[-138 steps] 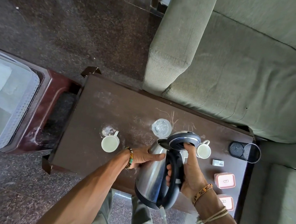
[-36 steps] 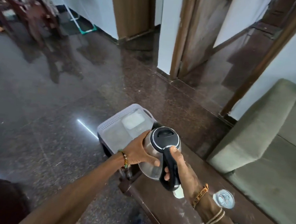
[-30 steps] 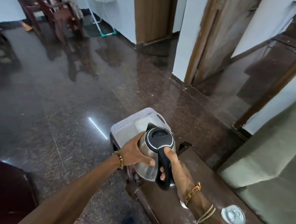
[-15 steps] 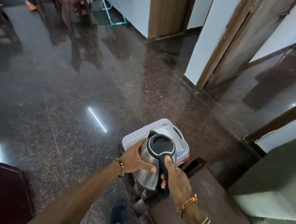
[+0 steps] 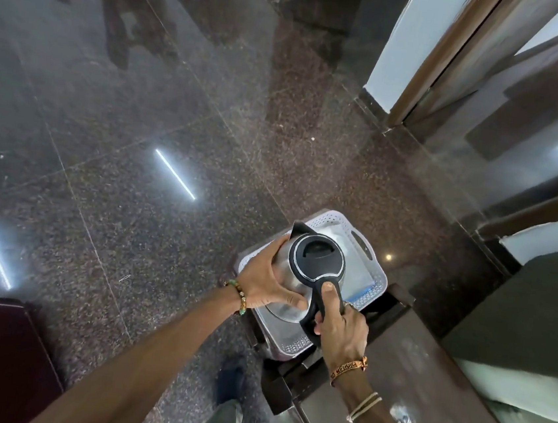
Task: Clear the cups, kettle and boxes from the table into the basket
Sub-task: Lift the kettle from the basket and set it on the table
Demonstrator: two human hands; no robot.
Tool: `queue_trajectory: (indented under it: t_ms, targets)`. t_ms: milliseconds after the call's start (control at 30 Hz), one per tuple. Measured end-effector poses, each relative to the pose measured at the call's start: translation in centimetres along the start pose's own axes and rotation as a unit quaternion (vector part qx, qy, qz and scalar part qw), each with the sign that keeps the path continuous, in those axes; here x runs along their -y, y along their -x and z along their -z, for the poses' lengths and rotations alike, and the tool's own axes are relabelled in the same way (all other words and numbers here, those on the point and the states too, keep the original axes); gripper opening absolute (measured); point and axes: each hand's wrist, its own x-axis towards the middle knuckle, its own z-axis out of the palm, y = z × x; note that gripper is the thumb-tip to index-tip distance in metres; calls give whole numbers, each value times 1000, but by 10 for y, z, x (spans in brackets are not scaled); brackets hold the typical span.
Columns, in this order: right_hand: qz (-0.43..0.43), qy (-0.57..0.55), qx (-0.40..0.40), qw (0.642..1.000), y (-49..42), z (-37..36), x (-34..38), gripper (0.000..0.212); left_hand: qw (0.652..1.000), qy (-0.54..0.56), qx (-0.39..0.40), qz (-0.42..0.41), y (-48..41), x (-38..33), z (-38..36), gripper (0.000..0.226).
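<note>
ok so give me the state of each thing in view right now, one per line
steel electric kettle with black lid and handle: upright, lid shut, held over the basket
white perforated plastic basket: open-topped, partly covered by the kettle
left hand: wrapped around the kettle's steel body
right hand: closed on the black handle, thumb on top
dark wooden table: a few items still at its near end, cut off by the frame

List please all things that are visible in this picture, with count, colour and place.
Kettle: one, steel with black lid and handle, held over the basket.
Basket: one, white perforated plastic, beyond the table's end.
Table: one, dark brown wood, lower right.
Sofa: one, grey-green, right edge.
Floor: dark polished granite.
Left hand: on the kettle's body, beaded bracelet.
Right hand: on the handle, wristbands.
</note>
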Motion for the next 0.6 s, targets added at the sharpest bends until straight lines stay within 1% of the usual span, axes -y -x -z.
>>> queue_trajectory:
  t_ms: [100, 167, 267, 433, 600]
  targets:
    - [2, 1, -5, 1000, -15, -14, -6, 72, 1000, 19, -3, 3, -11, 15, 3, 125]
    - [13, 12, -11, 1000, -25, -24, -14, 79, 999, 39, 1, 14, -18, 30, 3, 123]
    - [8, 6, -18, 1000, -33, -35, -26, 78, 998, 61, 16, 5, -17, 46, 2, 119]
    - [18, -16, -7, 1000, -38, -50, -41, 75, 994, 103, 24, 23, -17, 64, 1, 124]
    - [1, -39, -6, 999, -41, -63, -58, 74, 995, 92, 31, 16, -15, 79, 1, 113]
